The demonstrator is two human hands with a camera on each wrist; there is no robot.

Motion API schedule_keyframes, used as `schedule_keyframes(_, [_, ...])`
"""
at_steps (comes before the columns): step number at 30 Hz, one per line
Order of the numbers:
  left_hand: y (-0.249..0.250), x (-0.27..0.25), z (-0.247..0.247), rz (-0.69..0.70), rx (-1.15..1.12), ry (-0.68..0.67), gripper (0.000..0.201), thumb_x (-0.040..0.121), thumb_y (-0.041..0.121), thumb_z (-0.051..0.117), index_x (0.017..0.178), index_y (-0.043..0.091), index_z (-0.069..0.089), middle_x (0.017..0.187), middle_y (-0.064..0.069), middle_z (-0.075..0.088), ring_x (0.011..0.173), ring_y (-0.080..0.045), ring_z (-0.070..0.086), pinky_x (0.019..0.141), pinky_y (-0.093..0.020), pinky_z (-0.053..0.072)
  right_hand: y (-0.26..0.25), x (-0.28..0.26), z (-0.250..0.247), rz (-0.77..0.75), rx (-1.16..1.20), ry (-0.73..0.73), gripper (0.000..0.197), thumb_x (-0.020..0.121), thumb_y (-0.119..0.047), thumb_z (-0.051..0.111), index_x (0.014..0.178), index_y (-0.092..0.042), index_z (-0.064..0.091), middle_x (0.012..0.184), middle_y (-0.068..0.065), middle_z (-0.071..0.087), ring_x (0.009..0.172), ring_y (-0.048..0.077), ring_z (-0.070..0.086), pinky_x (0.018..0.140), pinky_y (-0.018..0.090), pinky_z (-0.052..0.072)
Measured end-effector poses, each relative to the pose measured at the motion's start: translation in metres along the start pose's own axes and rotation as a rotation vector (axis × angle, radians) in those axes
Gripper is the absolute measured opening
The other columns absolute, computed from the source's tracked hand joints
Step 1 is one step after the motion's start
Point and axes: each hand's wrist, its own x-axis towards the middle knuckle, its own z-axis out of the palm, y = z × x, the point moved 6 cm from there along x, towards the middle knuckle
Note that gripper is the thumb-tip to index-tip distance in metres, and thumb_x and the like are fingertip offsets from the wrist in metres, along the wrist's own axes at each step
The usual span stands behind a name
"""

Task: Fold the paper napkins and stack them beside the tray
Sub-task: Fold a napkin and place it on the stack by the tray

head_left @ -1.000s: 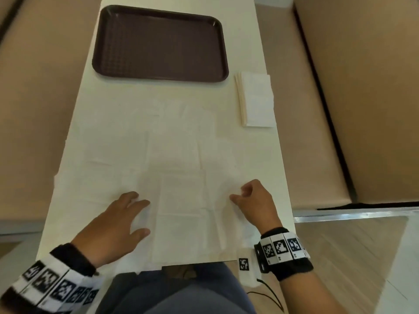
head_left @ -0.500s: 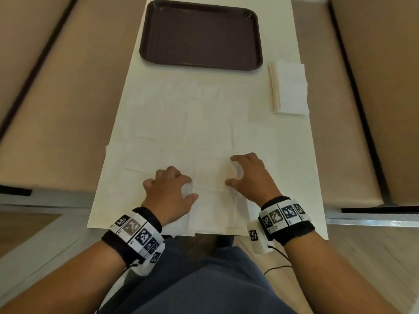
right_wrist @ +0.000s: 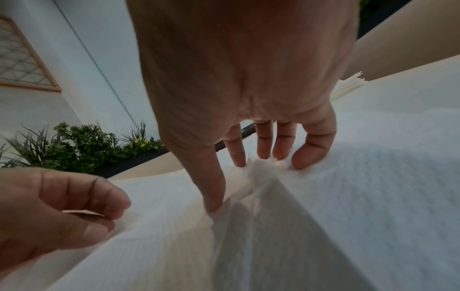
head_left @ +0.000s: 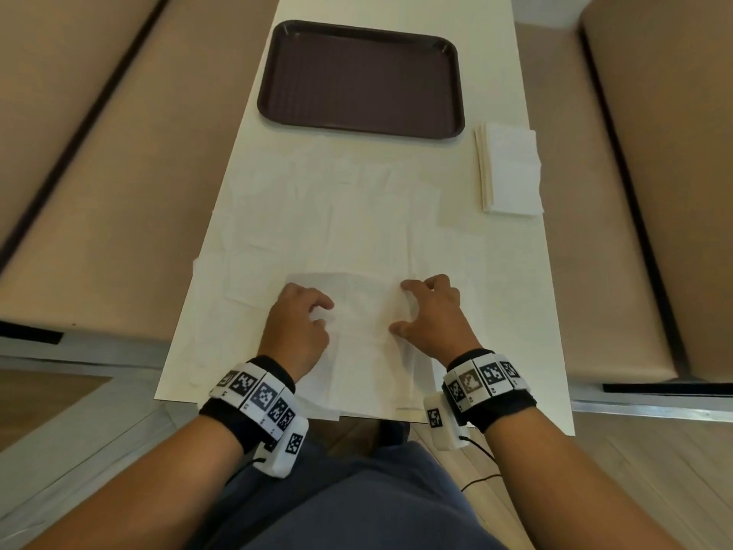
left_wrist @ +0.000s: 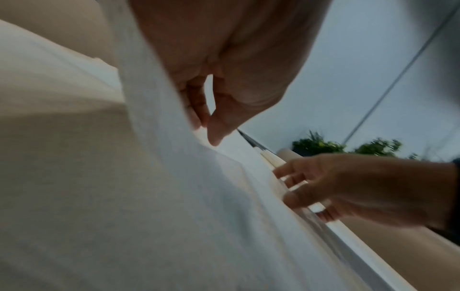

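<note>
Several unfolded white napkins lie overlapping across the cream table (head_left: 515, 311). My left hand (head_left: 323, 311) pinches the left side of the nearest napkin (head_left: 359, 315) between thumb and fingers (left_wrist: 206, 126). My right hand (head_left: 398, 309) grips its right side, and thumb and fingertips (right_wrist: 236, 183) bunch the paper into a raised ridge. The napkin's far edge stands slightly off the sheets below. A dark brown tray (head_left: 359, 79) sits at the far end. A stack of folded napkins (head_left: 509, 168) lies just right of the tray's near corner.
Beige padded benches (head_left: 119, 152) flank the narrow table on both sides. The table's near edge (head_left: 357, 416) is above my lap, and some napkins overhang it. Green plants (right_wrist: 82, 145) stand beyond the table in the right wrist view.
Both hands have closed in on the nearest napkin. The left hand went from lying flat to pinching, the right hand now grips too, and the napkin's far edge has lifted.
</note>
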Motion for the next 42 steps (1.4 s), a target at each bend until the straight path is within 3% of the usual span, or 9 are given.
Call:
schedule_keyframes(5, [-0.017,0.000,-0.026,-0.122,-0.026,0.160,0.035,0.084,0.001,0.072,0.104,0.028,0.064,0.127,0.003,0.038,0.117,-0.018,0.050,0.094,-0.022,0.040,0.002,0.000,0.002,0.002,0.001,0.007,0.071,0.082,-0.031,0.079,0.144,-0.025,0.047,0.134,0.002,0.034,0.127,0.024,0.032,0.095,0.034,0.048])
schedule_keyframes(11, [-0.030,0.007,-0.035,-0.262,-0.100,0.135,0.038,0.080,0.006,0.079,0.108,0.027,0.065,0.124,-0.003,0.042,0.095,-0.016,0.058,0.085,-0.022,0.042,0.002,0.001,0.002,-0.002,-0.006,0.018,0.069,0.082,-0.030,0.078,0.144,-0.025,0.046,0.133,0.002,0.034,0.125,0.023,0.032,0.093,0.033,0.047])
schedule_keyframes(21, [-0.040,-0.001,-0.039,-0.284,0.021,0.016,0.034,0.078,0.009,0.081,0.104,0.023,0.063,0.104,-0.002,0.059,0.093,-0.020,0.059,0.079,-0.028,0.043,0.005,0.000,0.003,0.005,0.041,0.024,0.068,0.082,-0.029,0.077,0.142,-0.026,0.047,0.134,0.000,0.033,0.126,0.022,0.031,0.092,0.033,0.048])
schedule_keyframes(26, [-0.035,-0.002,-0.036,-0.217,-0.005,-0.054,0.023,0.083,0.004,0.075,0.092,0.025,0.073,0.090,0.001,0.064,0.089,-0.017,0.062,0.068,-0.017,0.042,0.005,0.000,0.002,0.005,0.062,0.013,0.069,0.081,-0.030,0.077,0.143,-0.026,0.047,0.134,-0.001,0.033,0.127,0.022,0.031,0.095,0.035,0.048])
schedule_keyframes(29, [-0.024,-0.004,-0.033,-0.177,-0.043,-0.187,0.033,0.088,0.002,0.068,0.094,0.034,0.074,0.094,0.006,0.066,0.090,-0.014,0.061,0.073,-0.017,0.045,0.004,0.000,-0.001,0.022,0.104,-0.008,0.071,0.083,-0.035,0.077,0.145,-0.025,0.044,0.137,0.000,0.033,0.131,0.022,0.030,0.100,0.033,0.044])
schedule_keyframes(31, [-0.016,-0.006,-0.031,-0.189,-0.125,-0.289,0.039,0.090,0.001,0.064,0.097,0.037,0.076,0.101,-0.005,0.069,0.092,-0.021,0.063,0.081,-0.025,0.051,0.004,-0.002,-0.005,0.034,0.150,-0.013,0.071,0.086,-0.039,0.075,0.146,-0.023,0.042,0.141,0.000,0.033,0.134,0.021,0.031,0.102,0.031,0.039])
schedule_keyframes(34, [0.003,-0.009,-0.036,-0.166,-0.285,-0.355,0.045,0.090,-0.003,0.061,0.103,0.037,0.078,0.103,-0.022,0.068,0.088,-0.035,0.058,0.079,-0.028,0.047,0.002,-0.011,-0.020,-0.010,0.257,0.092,0.062,0.090,-0.042,0.071,0.142,-0.020,0.047,0.143,-0.001,0.036,0.136,0.018,0.035,0.103,0.027,0.036])
schedule_keyframes(37, [0.036,-0.012,-0.044,-0.104,-0.561,-0.441,0.040,0.091,-0.006,0.061,0.112,0.025,0.077,0.115,-0.009,0.073,0.109,-0.029,0.065,0.090,-0.027,0.050,0.002,-0.025,-0.037,-0.019,0.447,0.202,0.052,0.092,-0.050,0.065,0.136,-0.024,0.053,0.139,-0.009,0.044,0.128,0.010,0.046,0.103,0.028,0.043])
schedule_keyframes(42, [0.080,-0.012,-0.046,0.031,-0.823,-0.512,0.032,0.080,0.009,0.080,0.111,0.016,0.077,0.127,-0.005,0.069,0.121,-0.016,0.062,0.092,-0.027,0.053,-0.006,-0.039,-0.032,0.077,1.180,-0.124,0.078,0.074,-0.080,0.060,0.132,-0.027,0.061,0.135,-0.007,0.063,0.124,0.016,0.060,0.106,0.050,0.050])
